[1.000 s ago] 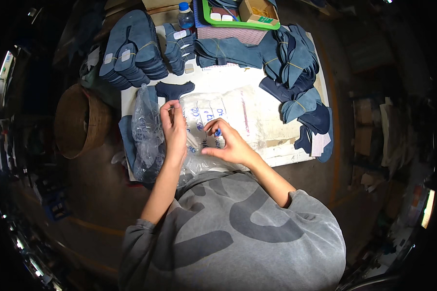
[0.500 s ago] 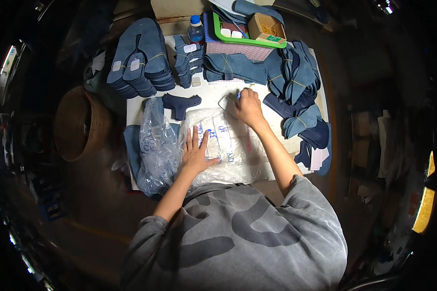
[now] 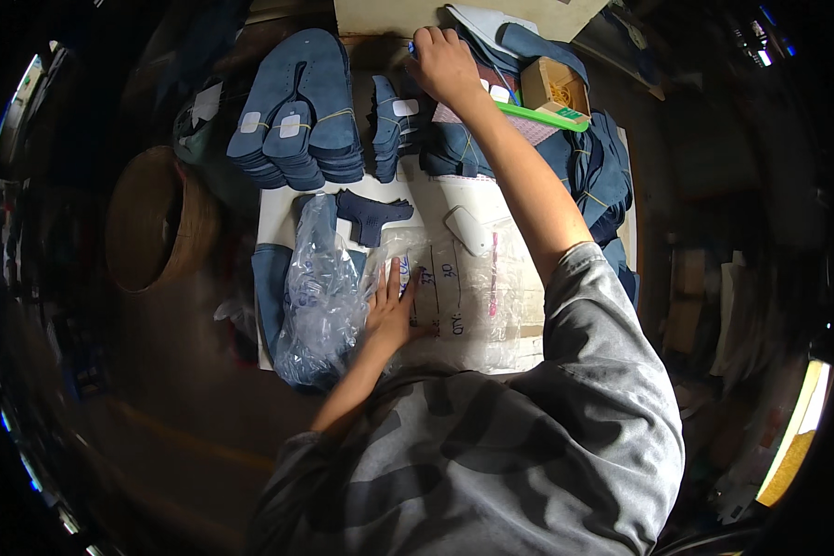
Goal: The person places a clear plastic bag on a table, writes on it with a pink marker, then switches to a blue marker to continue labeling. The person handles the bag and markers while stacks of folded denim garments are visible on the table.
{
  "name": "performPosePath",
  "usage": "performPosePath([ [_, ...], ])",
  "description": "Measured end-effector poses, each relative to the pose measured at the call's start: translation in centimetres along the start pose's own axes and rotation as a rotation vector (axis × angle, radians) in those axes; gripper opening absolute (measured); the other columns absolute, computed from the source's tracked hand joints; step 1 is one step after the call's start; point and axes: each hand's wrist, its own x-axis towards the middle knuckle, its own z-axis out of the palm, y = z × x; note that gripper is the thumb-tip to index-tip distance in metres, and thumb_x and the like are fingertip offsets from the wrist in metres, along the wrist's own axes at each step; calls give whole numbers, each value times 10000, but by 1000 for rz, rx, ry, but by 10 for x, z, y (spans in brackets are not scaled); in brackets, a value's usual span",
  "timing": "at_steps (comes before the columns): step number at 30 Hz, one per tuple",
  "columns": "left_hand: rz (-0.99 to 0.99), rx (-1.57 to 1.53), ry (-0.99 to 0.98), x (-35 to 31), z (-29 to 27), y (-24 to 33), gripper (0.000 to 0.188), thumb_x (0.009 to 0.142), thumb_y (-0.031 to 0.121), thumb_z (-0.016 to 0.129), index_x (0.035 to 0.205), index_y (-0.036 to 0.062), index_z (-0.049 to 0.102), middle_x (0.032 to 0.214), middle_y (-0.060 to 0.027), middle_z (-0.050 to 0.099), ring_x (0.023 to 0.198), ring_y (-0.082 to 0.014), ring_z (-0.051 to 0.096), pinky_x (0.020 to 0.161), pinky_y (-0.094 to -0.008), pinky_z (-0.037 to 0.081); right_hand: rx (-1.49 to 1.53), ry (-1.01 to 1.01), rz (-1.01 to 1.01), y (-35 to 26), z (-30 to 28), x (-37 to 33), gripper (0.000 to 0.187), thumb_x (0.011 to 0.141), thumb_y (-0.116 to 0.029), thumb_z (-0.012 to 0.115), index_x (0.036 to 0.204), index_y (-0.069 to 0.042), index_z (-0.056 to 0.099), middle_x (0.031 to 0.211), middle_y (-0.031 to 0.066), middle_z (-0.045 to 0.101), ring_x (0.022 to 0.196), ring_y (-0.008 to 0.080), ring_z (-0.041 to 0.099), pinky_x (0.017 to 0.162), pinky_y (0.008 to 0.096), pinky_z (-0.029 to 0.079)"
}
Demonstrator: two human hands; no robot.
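Counter (image 3: 278, 218) is white-topped, the room around it dark. Left hand (image 3: 389, 310) lies flat, fingers spread, on the clear plastic bag (image 3: 454, 296) at 6 o'clock. Blue sole stacks (image 3: 296, 111) lie at 11. Right hand (image 3: 443, 63), beside the bag half a second ago, now reaches to 12; what its curled fingers hold, cannot tell.

We press our left hand (image 3: 389, 310) flat on a clear plastic bag (image 3: 463, 292) with handwriting. Our right hand (image 3: 443, 63) reaches far up past stacked blue sole pieces (image 3: 296, 107), beside a green-rimmed tray (image 3: 537, 116) and a small cardboard box (image 3: 554, 88).
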Motion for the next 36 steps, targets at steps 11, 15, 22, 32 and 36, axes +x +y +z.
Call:
performPosePath([
  [11, 25, -95, 42, -2, -3, -2, 1222, 760, 609, 899, 1729, 215, 268, 1805, -229, -29, 1652, -495, 3, 1288, -629, 227, 173, 226, -106, -1, -53, 7, 339, 906, -127, 789, 1079, 18, 537, 1049, 241, 685, 981, 479, 638, 851, 543, 528],
  [15, 128, -357, 313, -8, -25, 15, 754, 921, 363, 837, 1562, 103, 534, 1680, -285, 376, 1576, -523, 299, 1265, -578, 319, 195, 383, -236, -12, -149, -6, 338, 873, -71, 801, 1075, 10, 544, 1049, 209, 679, 1003, 450, 625, 863, 520, 525],
  [22, 438, -385, 947, -37, -112, 69, 1078, 774, 279, 970, 1618, 21, 351, 1634, -271, 411, 1490, -470, 424, 1231, -537, 365, 535, 122, -157, -64, -247, -112, 391, 836, -23, 842, 1092, 1, 548, 1032, 167, 645, 989, 404, 595, 861, 478, 504],
  [32, 405, -585, 604, -76, -91, 75, 812, 746, 198, 921, 1469, 96, 565, 1233, -227, 748, 1106, -415, 754, 931, -463, 609, 1241, -103, 251, -126, -246, -267, 203, 1068, -134, 637, 1105, -59, 453, 1237, 145, 609, 1013, 225, 553, 904, 394, 491],
  [36, 392, -453, 651, -94, -88, 68, 766, 723, 155, 892, 1428, 129, 594, 1241, -196, 750, 1087, -411, 751, 931, -468, 607, 1197, -224, 395, -115, -264, -287, 172, 1118, -141, 514, 1222, -4, 528, 1101, 166, 598, 972, 245, 586, 892, 402, 493],
])
